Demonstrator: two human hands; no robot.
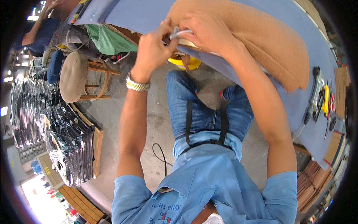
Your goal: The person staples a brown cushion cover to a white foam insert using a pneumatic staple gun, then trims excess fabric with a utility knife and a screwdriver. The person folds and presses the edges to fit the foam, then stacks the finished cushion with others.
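Observation:
A large tan fabric-covered piece (276, 48), with a long curved outline like an upholstered pad, lies on the blue-covered table. At its near left edge, a light grey-white strip or cord (182, 32) runs between my two hands. My left hand (156, 46), with a metal watch on the wrist, pinches the strip's end between thumb and fingers. My right hand (205, 30) has its fingers curled over the same strip, against the fabric edge. The fingers are slightly blurred, and the strip's exact kind is unclear.
A hand stapler (316, 93) and a yellow cutter (326, 100) lie on the table (298, 130) at right. A yellow container (190, 64) sits under the table edge. Left stand a cushioned stool (74, 76) and plastic-wrapped stacks (71, 142); another person (37, 33) is at far left.

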